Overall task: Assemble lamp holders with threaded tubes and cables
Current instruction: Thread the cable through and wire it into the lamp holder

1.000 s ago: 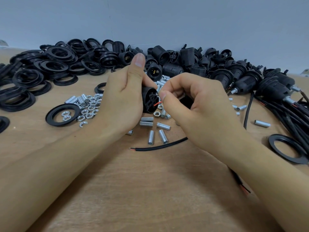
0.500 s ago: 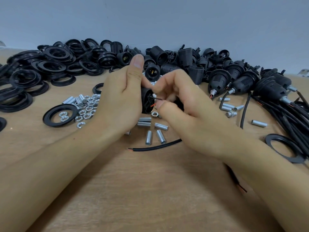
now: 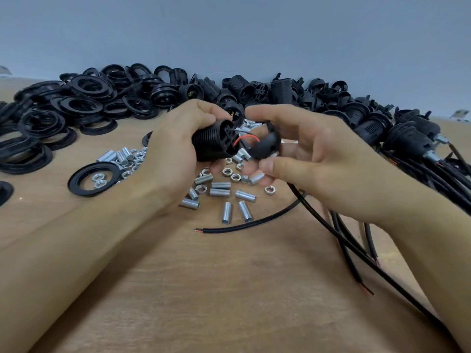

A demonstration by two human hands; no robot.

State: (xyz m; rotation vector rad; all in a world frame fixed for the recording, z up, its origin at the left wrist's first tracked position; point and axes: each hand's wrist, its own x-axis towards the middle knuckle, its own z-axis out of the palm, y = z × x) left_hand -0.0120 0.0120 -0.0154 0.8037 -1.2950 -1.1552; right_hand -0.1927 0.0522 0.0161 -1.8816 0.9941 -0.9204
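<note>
Left hand (image 3: 175, 146) curled round ribbed black lamp holder body (image 3: 211, 142), lifted above worktop (image 3: 204, 289), forearm angled in from lower left. Right hand (image 3: 318, 159) pinching black cap (image 3: 265, 146) just beside body, red wire (image 3: 246, 138) arcing between them. Black cable (image 3: 344, 240) trailing down under right wrist. Threaded tubes (image 3: 220, 192) and nuts (image 3: 235, 177) scattered below.

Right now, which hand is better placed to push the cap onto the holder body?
The right hand: it holds the cap facing the holder body, which the left hand grips steady.
</note>
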